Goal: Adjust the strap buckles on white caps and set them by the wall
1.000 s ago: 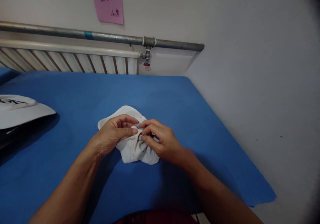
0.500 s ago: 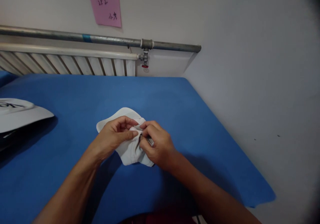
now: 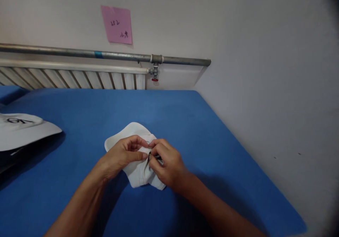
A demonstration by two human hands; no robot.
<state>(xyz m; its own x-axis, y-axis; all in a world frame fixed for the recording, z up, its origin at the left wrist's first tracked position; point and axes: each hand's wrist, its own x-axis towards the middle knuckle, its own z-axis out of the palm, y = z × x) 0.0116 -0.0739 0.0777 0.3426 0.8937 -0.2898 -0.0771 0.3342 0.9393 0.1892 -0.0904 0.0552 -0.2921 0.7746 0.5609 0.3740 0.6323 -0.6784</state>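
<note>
The white cap (image 3: 134, 173) lies crumpled on the blue bench (image 3: 185, 124), under both hands. With my left hand (image 3: 123, 155) I hold its cloth, thumb and fingers (image 3: 136, 140) slightly apart. My right hand (image 3: 168, 164) is pinched closed on its fold; a dark piece (image 3: 149, 155) there I cannot identify. Another cap (image 3: 29, 134) sits well apart, to the left.

The person's left forearm (image 3: 79, 201) is bare down to the bottom edge of the view, slim and smooth in outline, narrowing towards the wrist (image 3: 102, 171) before the left hand (image 3: 120, 157) widens. The left thumb (image 3: 136, 156) is long, with a short nail. The right forearm (image 3: 209, 198) is likewise bare and tapering, and the right hand (image 3: 169, 164) has slender, bare fingers (image 3: 160, 148) and rounded knuckles
</note>
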